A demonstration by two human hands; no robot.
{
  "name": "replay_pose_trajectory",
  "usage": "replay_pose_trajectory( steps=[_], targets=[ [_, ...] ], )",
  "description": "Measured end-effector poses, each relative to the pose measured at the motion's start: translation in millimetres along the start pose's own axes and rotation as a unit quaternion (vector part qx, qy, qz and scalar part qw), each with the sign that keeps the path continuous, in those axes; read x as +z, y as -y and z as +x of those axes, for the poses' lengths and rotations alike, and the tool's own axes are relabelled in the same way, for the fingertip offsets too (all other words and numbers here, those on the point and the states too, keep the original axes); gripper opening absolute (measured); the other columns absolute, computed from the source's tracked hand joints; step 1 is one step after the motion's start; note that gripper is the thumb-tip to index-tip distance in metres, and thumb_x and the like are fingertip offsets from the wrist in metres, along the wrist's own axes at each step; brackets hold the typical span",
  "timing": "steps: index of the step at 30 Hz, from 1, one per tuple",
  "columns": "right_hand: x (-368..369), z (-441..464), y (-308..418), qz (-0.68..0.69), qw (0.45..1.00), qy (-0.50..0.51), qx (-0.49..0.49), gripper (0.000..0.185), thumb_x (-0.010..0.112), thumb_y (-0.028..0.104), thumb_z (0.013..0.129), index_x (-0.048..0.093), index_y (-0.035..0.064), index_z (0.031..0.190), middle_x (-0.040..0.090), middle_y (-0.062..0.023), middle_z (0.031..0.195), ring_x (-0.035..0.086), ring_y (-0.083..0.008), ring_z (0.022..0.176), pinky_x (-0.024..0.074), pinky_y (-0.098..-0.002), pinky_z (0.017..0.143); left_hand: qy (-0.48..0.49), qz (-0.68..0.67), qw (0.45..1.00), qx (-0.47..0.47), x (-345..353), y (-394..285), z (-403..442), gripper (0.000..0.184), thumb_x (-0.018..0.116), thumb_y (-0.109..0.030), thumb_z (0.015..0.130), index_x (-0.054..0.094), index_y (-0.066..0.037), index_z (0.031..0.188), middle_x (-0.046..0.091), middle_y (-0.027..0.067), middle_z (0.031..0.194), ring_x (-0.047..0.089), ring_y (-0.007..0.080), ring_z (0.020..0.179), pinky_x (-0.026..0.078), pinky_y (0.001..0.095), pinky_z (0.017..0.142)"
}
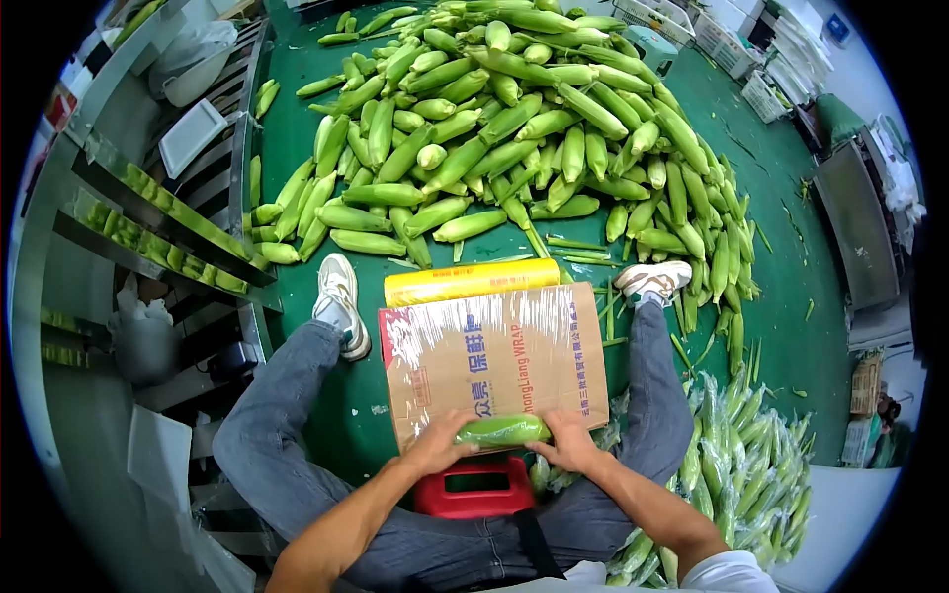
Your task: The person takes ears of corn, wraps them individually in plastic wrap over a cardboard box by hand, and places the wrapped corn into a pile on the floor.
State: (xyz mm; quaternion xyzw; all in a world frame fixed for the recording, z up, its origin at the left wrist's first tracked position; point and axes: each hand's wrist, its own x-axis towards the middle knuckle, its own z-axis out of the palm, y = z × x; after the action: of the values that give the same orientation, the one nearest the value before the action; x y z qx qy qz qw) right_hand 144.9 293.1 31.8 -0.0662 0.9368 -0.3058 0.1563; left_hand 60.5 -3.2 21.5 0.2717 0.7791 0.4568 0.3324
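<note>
A green corn ear (502, 430) in clear film lies level at the near edge of a cardboard box (474, 366). My left hand (438, 442) is closed round its left end, and my right hand (570, 441) grips its right end. Clear film covers the top of the box. Just beyond the box lies a yellow roll (470, 281) of wrap. Below my hands, a red plastic stool (473, 501) shows between my thighs.
A large pile of unwrapped corn (514, 128) covers the green floor (791, 336) ahead. Wrapped corn (741, 465) is heaped at the right. A metal rack (158, 227) stands at the left. My shoes flank the yellow roll. Crates (727, 44) stand at the back right.
</note>
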Motion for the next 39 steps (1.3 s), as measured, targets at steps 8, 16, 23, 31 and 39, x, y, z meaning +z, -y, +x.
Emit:
replay_pose_trajectory(
  steps=[8,16,23,31,39],
  targets=[
    [-92,174,-2,-0.284,0.940,-0.173,-0.075,0.037,0.063,0.035,0.094,0.070,0.0004,0.106,0.070,-0.0231,0.090,0.066,-0.0413,0.091,0.0511,-0.0476,0.084,-0.244,0.303,0.921,0.001,-67,-39,100,0.058,0.068,-0.030,0.089,0.053,0.000,0.136,0.052,0.0234,0.134,0.048,0.0403,0.125,0.037,0.0491,0.109],
    [-84,206,-4,-0.083,0.991,-0.010,-0.108,0.045,0.048,0.040,0.101,0.068,-0.0002,0.107,0.064,-0.0277,0.117,0.061,-0.0427,0.110,0.0475,-0.0521,0.095,-0.159,0.251,0.951,0.090,-52,-1,166,0.048,0.063,-0.003,0.077,0.060,-0.003,0.125,0.061,0.0178,0.107,0.058,0.0383,0.105,0.048,0.0460,0.093],
    [-58,174,2,-0.248,0.967,0.033,-0.044,0.066,0.034,0.048,0.106,0.042,-0.0007,0.150,0.044,-0.0157,0.156,0.038,-0.0295,0.146,0.0316,-0.0510,0.116,0.283,0.052,0.957,0.036,29,-13,31,0.055,0.076,-0.029,0.078,0.062,-0.010,0.128,0.068,0.0206,0.116,0.064,0.0391,0.109,0.050,0.0471,0.093],
    [-93,70,31,0.347,0.921,0.176,0.016,0.056,0.066,0.040,0.096,0.059,0.0067,0.140,0.058,-0.0178,0.142,0.057,-0.0313,0.129,0.0432,-0.0405,0.110,0.242,-0.552,0.763,-0.233,-15,-59,-12,0.054,0.056,-0.036,0.102,0.051,-0.004,0.145,0.063,0.0160,0.130,0.064,0.0214,0.113,0.053,0.0349,0.090],
    [-125,-142,-4,0.294,0.856,-0.019,0.424,0.050,0.053,0.047,0.103,0.074,0.0035,0.090,0.066,-0.0037,0.073,0.059,-0.0147,0.066,0.0462,-0.0311,0.061,-0.132,0.167,0.964,0.158,82,-146,21,0.037,0.056,-0.041,0.101,0.062,-0.008,0.084,0.058,0.0088,0.062,0.060,0.0297,0.052,0.049,0.0409,0.049]
  ],
)
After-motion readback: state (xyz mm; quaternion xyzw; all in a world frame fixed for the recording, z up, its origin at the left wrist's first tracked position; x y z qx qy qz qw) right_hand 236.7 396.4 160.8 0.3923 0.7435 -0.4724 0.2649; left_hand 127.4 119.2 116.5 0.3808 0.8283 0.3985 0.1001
